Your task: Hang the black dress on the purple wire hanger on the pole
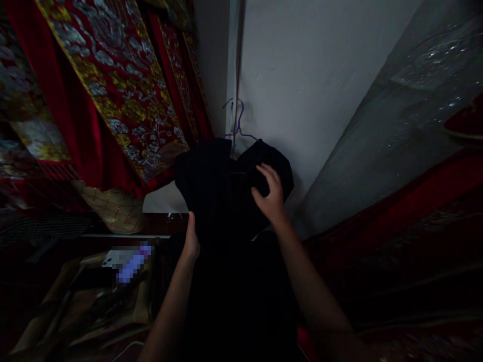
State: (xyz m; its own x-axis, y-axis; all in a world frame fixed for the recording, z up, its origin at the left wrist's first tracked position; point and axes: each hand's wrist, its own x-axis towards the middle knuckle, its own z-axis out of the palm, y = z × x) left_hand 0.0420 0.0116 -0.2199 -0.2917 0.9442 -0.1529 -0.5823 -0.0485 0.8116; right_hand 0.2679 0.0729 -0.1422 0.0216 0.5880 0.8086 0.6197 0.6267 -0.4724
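A black garment (211,176) hangs on a thin purple hanger (240,120) against the wall. It is very dark, so its folds and lower part are hard to make out. My left hand (192,241) lies at the garment's left side, thumb pointing up; its other fingers are hidden behind the dark cloth. On the right, my right hand (270,193) rests at the upper front of the garment below the shoulder, with thumb and fingers spread apart in a curve. Nothing shows between them except dark cloth behind.
Red robes (113,90) with gold and silver embroidery hang at the left. A sheer sparkling cloth (377,125) hangs at the right, above red fabric (396,201). A phone (113,257) lies on a wooden chair or stool (141,301) at lower left. The light is dim.
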